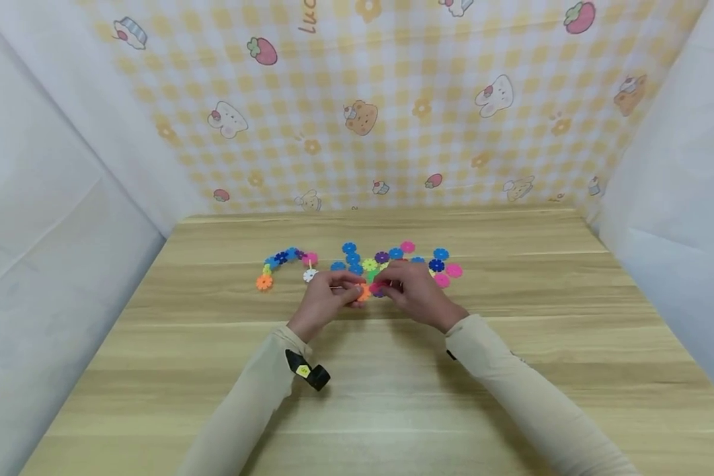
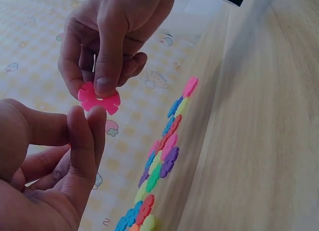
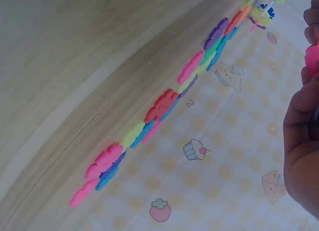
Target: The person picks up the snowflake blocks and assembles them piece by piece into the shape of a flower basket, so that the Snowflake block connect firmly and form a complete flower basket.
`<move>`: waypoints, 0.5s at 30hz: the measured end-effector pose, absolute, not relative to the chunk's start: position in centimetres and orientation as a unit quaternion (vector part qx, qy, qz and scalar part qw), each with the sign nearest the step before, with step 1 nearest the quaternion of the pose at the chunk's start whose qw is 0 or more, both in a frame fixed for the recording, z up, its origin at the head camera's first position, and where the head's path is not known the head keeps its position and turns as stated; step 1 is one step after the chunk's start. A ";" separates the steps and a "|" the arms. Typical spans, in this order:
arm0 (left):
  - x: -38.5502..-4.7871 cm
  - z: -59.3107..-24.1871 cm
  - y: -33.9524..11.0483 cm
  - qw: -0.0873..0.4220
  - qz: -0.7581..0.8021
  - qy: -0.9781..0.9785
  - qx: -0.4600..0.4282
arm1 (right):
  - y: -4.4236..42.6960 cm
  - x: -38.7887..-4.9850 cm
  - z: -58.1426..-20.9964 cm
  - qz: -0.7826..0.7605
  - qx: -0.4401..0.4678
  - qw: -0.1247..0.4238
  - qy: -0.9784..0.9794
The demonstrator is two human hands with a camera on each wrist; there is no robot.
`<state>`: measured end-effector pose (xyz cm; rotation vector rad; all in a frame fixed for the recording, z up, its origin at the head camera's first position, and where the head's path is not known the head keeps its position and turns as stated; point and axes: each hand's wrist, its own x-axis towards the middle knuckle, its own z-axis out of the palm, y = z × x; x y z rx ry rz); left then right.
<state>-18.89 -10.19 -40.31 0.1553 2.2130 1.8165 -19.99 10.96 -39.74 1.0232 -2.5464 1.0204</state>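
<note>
A pink flower-shaped interlocking disc point(image 2: 99, 99) is held up between both hands above the table. My right hand point(image 1: 419, 294) pinches its upper edge between thumb and fingers. The fingertips of my left hand point(image 1: 327, 297) come together at its lower edge; in the left wrist view they hide whether another piece is between them. Behind the hands lie many loose flower discs in several colours, among them a purple disc point(image 2: 169, 162), a green disc point(image 2: 154, 177) and a red disc point(image 3: 162, 105). An orange disc point(image 1: 364, 291) shows beside the left fingertips.
To the left, a curved chain of joined discs point(image 1: 281, 257) runs from an orange disc point(image 1: 264, 282) to a white disc point(image 1: 311, 275). The wooden table point(image 1: 369, 410) meets a checked cloth point(image 1: 393, 145) at the back. White sheets point(image 1: 47, 198) hang along both sides.
</note>
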 end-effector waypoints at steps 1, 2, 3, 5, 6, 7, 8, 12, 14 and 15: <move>-18.8 -40.2 -10.2 0.135 0.629 0.764 0.054 | 10.9 -20.0 -39.7 0.346 0.347 0.106 -0.865; -18.8 -40.2 -10.3 0.132 0.630 0.763 0.053 | 11.0 -20.1 -39.8 0.348 0.343 0.105 -0.866; -18.7 -40.1 -10.5 0.126 0.633 0.762 0.050 | 11.0 -20.1 -39.8 0.352 0.336 0.100 -0.868; -18.7 -40.0 -10.7 0.115 0.639 0.759 0.042 | 11.1 -20.2 -39.8 0.366 0.317 0.090 -0.870; -18.7 -39.9 -10.9 0.111 0.643 0.757 0.039 | 11.2 -20.2 -39.8 0.376 0.307 0.084 -0.870; -18.8 -39.9 -11.0 0.109 0.646 0.754 0.038 | 11.3 -20.2 -39.8 0.386 0.295 0.077 -0.870; -18.9 -39.9 -11.0 0.109 0.649 0.752 0.039 | 11.4 -20.2 -39.8 0.398 0.288 0.071 -0.868; -19.3 -39.9 -10.8 0.131 0.652 0.744 0.059 | 11.3 -20.2 -39.3 0.421 0.285 0.062 -0.859; -19.4 -39.9 -10.6 0.138 0.653 0.742 0.064 | 11.2 -20.2 -39.1 0.423 0.288 0.064 -0.856; -19.4 -39.9 -10.5 0.139 0.653 0.742 0.064 | 11.1 -20.2 -39.0 0.423 0.290 0.065 -0.856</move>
